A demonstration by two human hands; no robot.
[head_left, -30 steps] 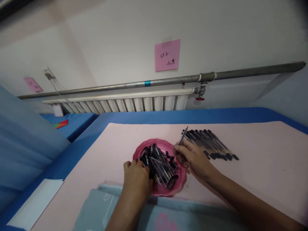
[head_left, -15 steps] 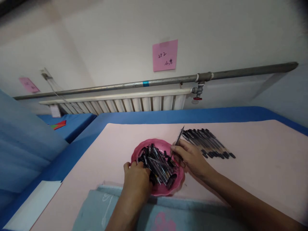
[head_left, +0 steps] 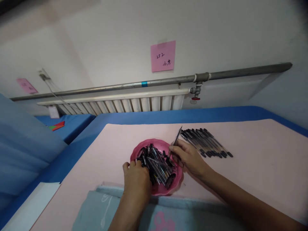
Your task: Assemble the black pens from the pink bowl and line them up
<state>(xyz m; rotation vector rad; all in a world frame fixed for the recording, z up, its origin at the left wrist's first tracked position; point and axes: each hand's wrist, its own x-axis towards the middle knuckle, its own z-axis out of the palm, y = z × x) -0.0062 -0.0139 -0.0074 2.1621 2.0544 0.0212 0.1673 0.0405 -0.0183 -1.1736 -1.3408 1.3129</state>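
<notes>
A pink bowl (head_left: 181, 178) with a wavy rim holds a heap of black and clear pen parts (head_left: 160, 165), caps and barrels among them. Over the bowl's right side, my right hand (head_left: 189, 158) pinches a slim pen (head_left: 178, 134) that stands tilted, its point upward. My left hand (head_left: 136, 179) reaches over the left rim with fingers curled down into the parts; what its fingertips grip is hidden. Right of the bowl lies a slanted row of several capped pens (head_left: 208, 141), side by side on the pink sheet.
The pink sheet (head_left: 260, 166) covers a blue table (head_left: 216, 112). A grey-blue cloth (head_left: 96, 205) lies at the near edge, and a white sheet (head_left: 36, 202) at the left. Behind stand a radiator (head_left: 134, 104) and a pipe (head_left: 108, 87). A blue curtain (head_left: 21, 147) hangs left.
The whole view has shifted slightly to the left. Both hands keep nearly the same pose, and the pen remains in my right hand.
</notes>
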